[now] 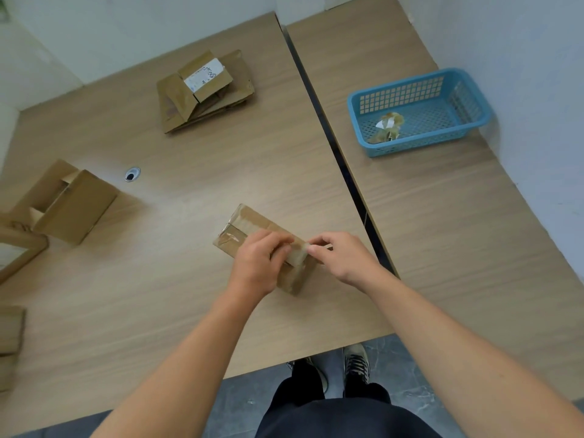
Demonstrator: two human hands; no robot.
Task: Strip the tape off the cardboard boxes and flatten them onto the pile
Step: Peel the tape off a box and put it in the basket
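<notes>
Right under both hands sits a small box [252, 226], sealed and lying flat on the surface [189, 295], its long side running away from the left hand. The left hand [259, 263] has its fingers curled over the box's near end and holds it down. The right hand [343, 256] pinches a lifted end of the tape [298, 253] between thumb and forefinger, its other fingers loosely bent; the two hands almost touch over that strip.

The box looks light and fairly stiff, with thin walls likely to dent if squeezed, so it probably needs pinning or it will slide with the pull. The tape is thin, glossy and clingy, likely to tear or take paper with it. The loose end is the place to hold, pulled low along the seam. More tape crosses the box's far end, beyond the left hand's fingers.

Well off to the left of the left hand an open box [72, 207] stands unflattened. Far ahead of the left hand lies the pile [205, 93] of flattened cardboard. Ahead and to the right of the right hand, across a gap in the surface, a blue basket [410, 145] holds tape scraps [387, 128].
</notes>
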